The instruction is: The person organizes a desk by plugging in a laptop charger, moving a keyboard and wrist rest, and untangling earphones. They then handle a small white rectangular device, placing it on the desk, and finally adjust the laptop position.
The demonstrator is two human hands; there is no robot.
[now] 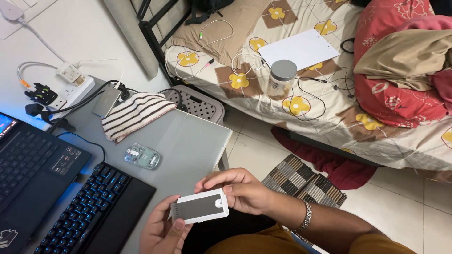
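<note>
**Both hands on the little grey-and-white gadget**

I'm holding a small flat rectangular device point(201, 206), white around the edges with a grey face, a round white button near its right end and a ribbed bit along its left edge. It's up in the air at the near edge of the desk point(188, 141), not resting on anything. My left hand point(162, 231) is closed around its near-left corner, thumb pressing on the lower edge. My right hand point(240, 188) is gripping the right end, fingers curling over the far edge and thumb sitting by the button. There's a metal bracelet point(307, 215) on that wrist.

As far as I can judge, nothing's been opened or taken apart: the device is looking whole, no loose pieces anywhere, so whatever I'm doing with it is at the very beginning, just handling it.

Around me: a translucent mouse point(142, 156) lying well apart from the device, a backlit keyboard point(84, 211) to the left, a laptop point(28, 174) further left, a striped cloth point(134, 113) and a power strip point(70, 91) at the far side. Over on the bed point(329, 127) to the right, a grey-lidded jar point(281, 77) is standing among cables next to a white board point(299, 48).
</note>
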